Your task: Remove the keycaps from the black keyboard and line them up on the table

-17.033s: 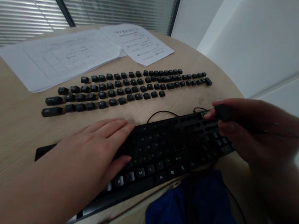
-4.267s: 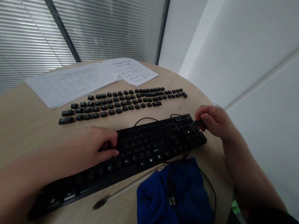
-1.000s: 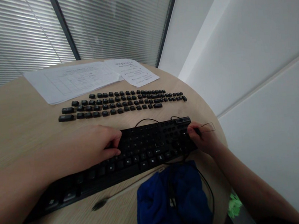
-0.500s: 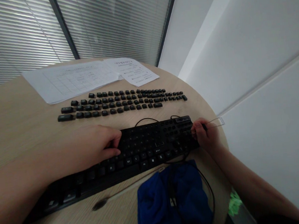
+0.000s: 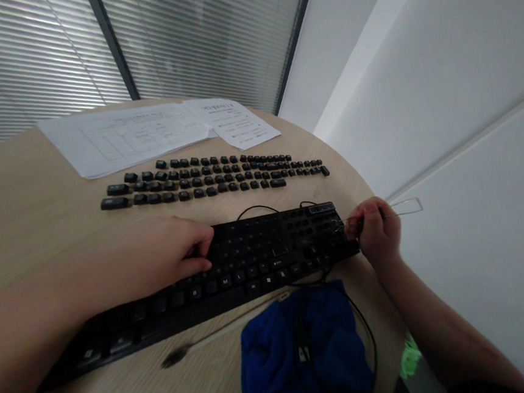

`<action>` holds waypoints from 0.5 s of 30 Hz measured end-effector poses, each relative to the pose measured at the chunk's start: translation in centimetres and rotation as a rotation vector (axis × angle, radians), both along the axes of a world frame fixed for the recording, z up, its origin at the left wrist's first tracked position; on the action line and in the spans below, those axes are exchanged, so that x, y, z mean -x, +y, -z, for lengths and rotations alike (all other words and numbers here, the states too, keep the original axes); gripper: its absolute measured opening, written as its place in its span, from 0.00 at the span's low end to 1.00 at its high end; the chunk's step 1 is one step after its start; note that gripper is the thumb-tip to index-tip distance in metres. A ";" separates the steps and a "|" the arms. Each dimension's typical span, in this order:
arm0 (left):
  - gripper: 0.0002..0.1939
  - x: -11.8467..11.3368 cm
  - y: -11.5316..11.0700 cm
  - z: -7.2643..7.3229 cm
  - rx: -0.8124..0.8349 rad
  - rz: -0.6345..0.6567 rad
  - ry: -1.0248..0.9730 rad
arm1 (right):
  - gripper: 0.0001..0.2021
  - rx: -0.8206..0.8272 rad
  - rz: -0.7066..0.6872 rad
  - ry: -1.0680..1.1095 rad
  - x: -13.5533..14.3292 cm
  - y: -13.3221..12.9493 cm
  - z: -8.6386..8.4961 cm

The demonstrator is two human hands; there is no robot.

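Observation:
A black keyboard (image 5: 234, 297) lies slantwise on the table; its upper rows and right side are largely stripped of keycaps, while lettered keys remain along the near rows. My left hand (image 5: 177, 247) lies across it, fingers curled and thumb bent, gripping it. Beyond the keyboard's right end, my right hand (image 5: 378, 229) is closed around a wire keycap puller (image 5: 407, 206). One wire end points left over the number pad, and a looped end sticks out to the right. Whether a keycap sits in the wires I cannot tell.
Loose keycaps (image 5: 182, 183) stand in rows behind the keyboard, with papers (image 5: 146, 133) farther back. In front are a thin brush (image 5: 179, 355), a blue cloth (image 5: 298, 352) and a black cable (image 5: 364, 316). A white wall (image 5: 474, 214) rises at the right.
My right hand has moved right with the keycap puller, off the keyboard's right end. My left hand has stayed in place on the keyboard.

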State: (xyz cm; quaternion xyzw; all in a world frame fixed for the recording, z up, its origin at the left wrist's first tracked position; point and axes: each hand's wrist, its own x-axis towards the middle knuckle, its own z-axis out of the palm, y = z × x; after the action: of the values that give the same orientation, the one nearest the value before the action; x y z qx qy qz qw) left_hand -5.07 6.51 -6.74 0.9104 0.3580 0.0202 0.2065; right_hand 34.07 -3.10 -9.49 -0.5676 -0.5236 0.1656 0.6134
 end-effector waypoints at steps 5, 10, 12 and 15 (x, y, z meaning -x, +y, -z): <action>0.08 0.4 0.1 0.0 -0.049 0.066 -0.092 | 0.15 0.026 -0.123 0.153 1.0 -0.4 -1.9; 0.06 -1.1 -1.8 -3.4 -0.207 0.064 -0.302 | 0.16 0.277 -0.397 0.507 4.2 -0.7 -5.6; 0.11 -2.1 -3.4 -4.8 -0.283 0.021 -0.457 | 0.12 0.420 -0.571 0.696 6.2 -0.8 -6.4; 0.19 -3.3 -5.5 -5.8 -0.375 0.032 -0.692 | 0.07 0.561 -0.781 0.888 9.2 -0.6 -6.4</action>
State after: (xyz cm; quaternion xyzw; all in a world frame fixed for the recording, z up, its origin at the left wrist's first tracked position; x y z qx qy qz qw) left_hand -1.79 0.97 -0.90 0.8771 0.2431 0.3879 0.1456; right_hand 24.84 -3.74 -3.05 -0.3518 -0.3252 0.7253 0.4944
